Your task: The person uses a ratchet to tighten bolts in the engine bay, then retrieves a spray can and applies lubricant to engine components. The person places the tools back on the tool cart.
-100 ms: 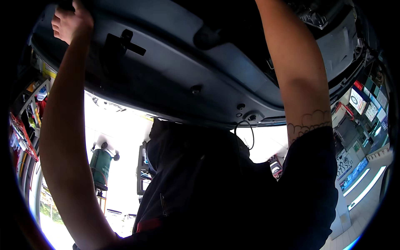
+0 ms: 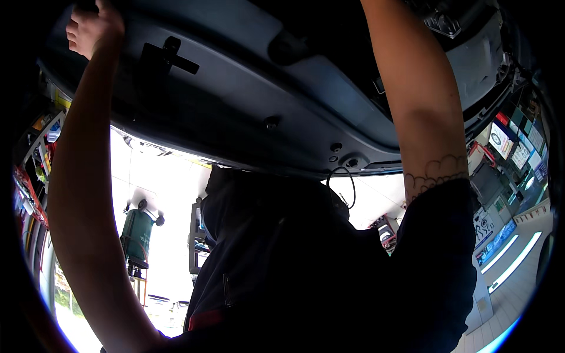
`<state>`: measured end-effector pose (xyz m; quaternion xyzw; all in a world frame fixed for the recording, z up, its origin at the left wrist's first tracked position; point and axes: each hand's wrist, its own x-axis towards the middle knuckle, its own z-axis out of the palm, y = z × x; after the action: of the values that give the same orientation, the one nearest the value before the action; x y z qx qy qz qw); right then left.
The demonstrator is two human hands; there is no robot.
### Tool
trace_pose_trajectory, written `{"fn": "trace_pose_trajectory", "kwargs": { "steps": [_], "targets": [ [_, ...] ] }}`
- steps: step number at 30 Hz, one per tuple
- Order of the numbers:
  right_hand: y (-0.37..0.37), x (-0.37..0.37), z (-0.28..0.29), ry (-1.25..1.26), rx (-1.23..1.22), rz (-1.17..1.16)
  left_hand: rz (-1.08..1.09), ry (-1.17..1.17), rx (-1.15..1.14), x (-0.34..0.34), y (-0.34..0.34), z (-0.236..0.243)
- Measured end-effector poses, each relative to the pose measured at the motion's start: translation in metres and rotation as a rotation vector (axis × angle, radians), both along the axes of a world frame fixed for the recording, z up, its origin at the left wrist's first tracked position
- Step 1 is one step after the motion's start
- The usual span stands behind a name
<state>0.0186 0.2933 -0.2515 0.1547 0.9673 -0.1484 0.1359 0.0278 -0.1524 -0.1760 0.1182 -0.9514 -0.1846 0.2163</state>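
Note:
My left hand (image 2: 94, 28) is raised at the top left, against a large dark grey vehicle panel (image 2: 223, 88), its fingers curled; what they grip is hidden. The panel spans the upper view, with a black cross-shaped fitting (image 2: 176, 62) right of that hand, small round fasteners (image 2: 336, 147) lower down and a thin black cable loop (image 2: 353, 188) below its edge. My right forearm (image 2: 424, 88), marked with a line tattoo, reaches up past the panel's right part; its hand is cut off by the top edge. My dark clothing fills the lower middle.
A green cylinder (image 2: 135, 232) with wheels stands in the bright area at lower left. Racks of coloured items (image 2: 32, 188) line the far left. Posters (image 2: 500, 138) and long white lights (image 2: 515, 262) show at the far right.
The panel, my left hand and the background sit slightly further left and higher in the picture. The posture of both arms is much the same.

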Motion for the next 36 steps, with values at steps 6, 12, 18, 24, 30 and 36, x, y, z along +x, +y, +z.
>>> {"fn": "trace_pose_trajectory", "kwargs": {
  "steps": [6,12,18,24,30,36],
  "targets": [
    [0.007,-0.013,-0.003,-0.238,-0.132,-0.097,-0.041,0.063,-0.026,-0.004,-0.008,-0.013],
    [0.020,-0.027,-0.041,-0.357,-0.336,0.011,-0.017,0.033,-0.014,0.001,0.006,-0.001],
    [0.007,-0.027,-0.037,-0.413,-0.310,0.016,0.003,0.022,-0.037,0.002,-0.004,-0.008],
    [0.006,-0.025,-0.036,-0.409,-0.299,0.015,-0.012,0.039,-0.020,0.003,-0.001,-0.005],
    [0.006,-0.023,-0.035,-0.403,-0.286,0.016,0.000,0.014,-0.062,-0.002,-0.012,-0.014],
    [0.007,-0.021,-0.036,-0.398,-0.279,0.024,0.022,0.019,-0.081,-0.006,-0.020,-0.020]
  ]
}}
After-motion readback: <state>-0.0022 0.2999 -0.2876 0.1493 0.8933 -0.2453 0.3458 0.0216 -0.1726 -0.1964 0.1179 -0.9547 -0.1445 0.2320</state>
